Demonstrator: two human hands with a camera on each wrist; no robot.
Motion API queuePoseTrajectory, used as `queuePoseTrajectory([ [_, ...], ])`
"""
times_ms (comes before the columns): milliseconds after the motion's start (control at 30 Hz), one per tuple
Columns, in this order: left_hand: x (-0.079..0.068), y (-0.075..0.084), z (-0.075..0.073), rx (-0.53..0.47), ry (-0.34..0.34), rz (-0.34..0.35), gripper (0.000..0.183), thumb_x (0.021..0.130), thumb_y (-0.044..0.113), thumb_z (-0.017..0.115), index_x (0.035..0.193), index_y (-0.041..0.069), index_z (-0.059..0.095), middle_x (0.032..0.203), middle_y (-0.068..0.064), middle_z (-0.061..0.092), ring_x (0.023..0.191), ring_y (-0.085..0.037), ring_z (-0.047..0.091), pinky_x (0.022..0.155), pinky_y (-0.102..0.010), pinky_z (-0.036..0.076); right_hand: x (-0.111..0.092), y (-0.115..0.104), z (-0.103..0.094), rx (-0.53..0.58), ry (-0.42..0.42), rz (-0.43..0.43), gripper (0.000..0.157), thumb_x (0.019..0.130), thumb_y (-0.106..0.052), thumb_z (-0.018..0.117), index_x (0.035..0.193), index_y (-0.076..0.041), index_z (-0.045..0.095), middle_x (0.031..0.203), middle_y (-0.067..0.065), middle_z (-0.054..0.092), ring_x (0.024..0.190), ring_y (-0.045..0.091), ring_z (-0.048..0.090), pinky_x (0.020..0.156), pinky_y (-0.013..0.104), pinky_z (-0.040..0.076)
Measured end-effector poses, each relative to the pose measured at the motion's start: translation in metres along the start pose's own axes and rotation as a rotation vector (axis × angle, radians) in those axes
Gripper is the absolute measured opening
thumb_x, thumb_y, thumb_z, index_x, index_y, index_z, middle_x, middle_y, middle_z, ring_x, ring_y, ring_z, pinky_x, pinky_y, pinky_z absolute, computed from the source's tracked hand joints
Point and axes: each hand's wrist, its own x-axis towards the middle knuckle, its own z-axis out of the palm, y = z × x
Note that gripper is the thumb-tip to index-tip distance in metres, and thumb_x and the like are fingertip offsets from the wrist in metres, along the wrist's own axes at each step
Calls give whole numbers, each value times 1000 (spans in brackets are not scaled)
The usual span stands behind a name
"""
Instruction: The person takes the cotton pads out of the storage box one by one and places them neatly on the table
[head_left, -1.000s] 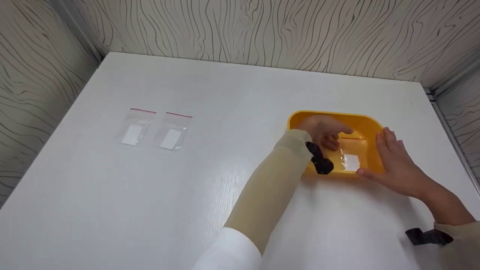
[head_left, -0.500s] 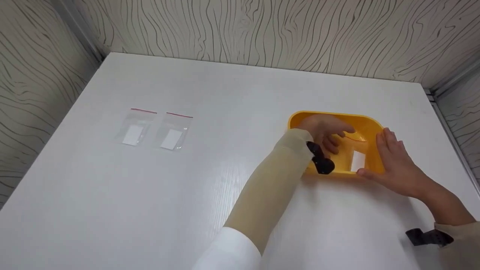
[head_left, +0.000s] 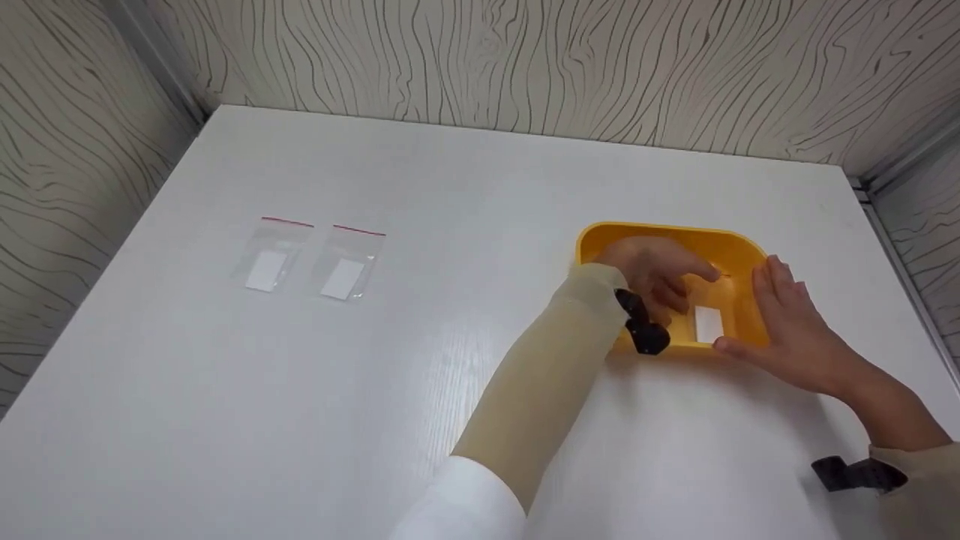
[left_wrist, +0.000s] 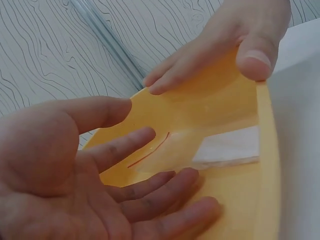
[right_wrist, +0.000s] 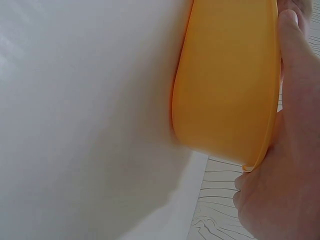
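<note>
Inside the yellow plastic bin (head_left: pixel 739 244), my left hand (head_left: pixel 652 266) has its fingers spread loosely, palm toward the bag in the left wrist view. A clear zip bag with a white card (head_left: pixel 709 325) lies on the bin's floor beside those fingers. Its red zip line (left_wrist: pixel 150 151) runs past the index fingertip, and part of the bag is hidden behind the hand in the head view. My right hand (head_left: pixel 799 334) rests against the bin's near right corner, fingers straight along the right side and thumb on the front rim.
Two more clear bags with white cards, a left one (head_left: pixel 266 268) and a right one (head_left: pixel 343 277), lie side by side on the white table (head_left: pixel 465 195). A wood-patterned wall (head_left: pixel 510 67) stands behind the table's far edge.
The bag in the bin has shifted and turned a little under my left hand, which has moved slightly right. More of the red zip line is now covered. My right hand stays in place.
</note>
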Motion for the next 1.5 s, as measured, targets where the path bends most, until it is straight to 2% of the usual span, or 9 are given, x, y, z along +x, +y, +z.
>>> queuePoseTrajectory([
  [133,5,0,6,-11,-23,-14,26,89,37,80,101,14,73,95,-4,71,73,-20,60,80,-24,56,0,0,0,0,2,-1,114,94,-43,70,154,13,-9,162,30,-22,149,50,-19,119,57,-17],
  [333,12,1,10,84,-47,62,22,95,36,73,99,15,78,79,-3,63,67,-19,54,68,-23,47,-1,1,1,-4,1,9,114,95,-44,70,154,12,-9,162,30,-22,149,50,-19,120,55,-18],
  [433,16,1,9,128,-41,92,23,97,36,71,98,14,78,75,-3,61,68,-18,55,75,-21,53,0,0,1,-10,1,13,114,95,-45,70,154,12,-9,162,30,-22,149,49,-18,120,53,-18],
  [533,18,1,8,169,-32,111,23,96,36,71,97,14,77,80,-2,65,73,-18,60,82,-23,57,0,0,0,-9,2,14,114,95,-45,70,154,12,-10,162,30,-22,150,49,-18,120,52,-18],
  [667,18,1,7,209,-29,110,23,96,39,72,97,16,75,89,-3,72,80,-19,68,78,-26,60,0,0,1,-7,4,13,114,94,-45,69,154,12,-10,162,31,-21,149,50,-18,120,53,-18],
  [833,18,1,7,200,-33,89,19,94,36,74,97,17,74,90,-5,74,78,-21,74,72,-29,62,0,0,0,-10,3,15,114,95,-46,68,154,12,-9,162,31,-20,149,49,-18,120,52,-18],
  [1067,16,1,8,123,-34,95,4,95,17,74,97,16,76,88,-3,70,70,-21,67,72,-28,62,0,0,-1,-6,-10,10,113,95,-44,69,154,13,-9,162,29,-24,149,49,-20,120,54,-18],
  [1333,23,5,11,142,-32,90,15,96,6,69,101,18,77,92,-3,72,64,-20,66,69,-25,61,0,-1,-1,-9,-19,16,112,96,-44,69,154,13,-8,162,29,-24,149,49,-20,120,54,-18],
  [1500,28,6,10,170,-49,104,17,98,4,66,98,18,77,87,-5,73,58,-20,66,68,-24,60,0,-1,-1,-5,-17,17,113,95,-45,69,154,13,-8,162,30,-23,148,50,-20,120,56,-17],
])
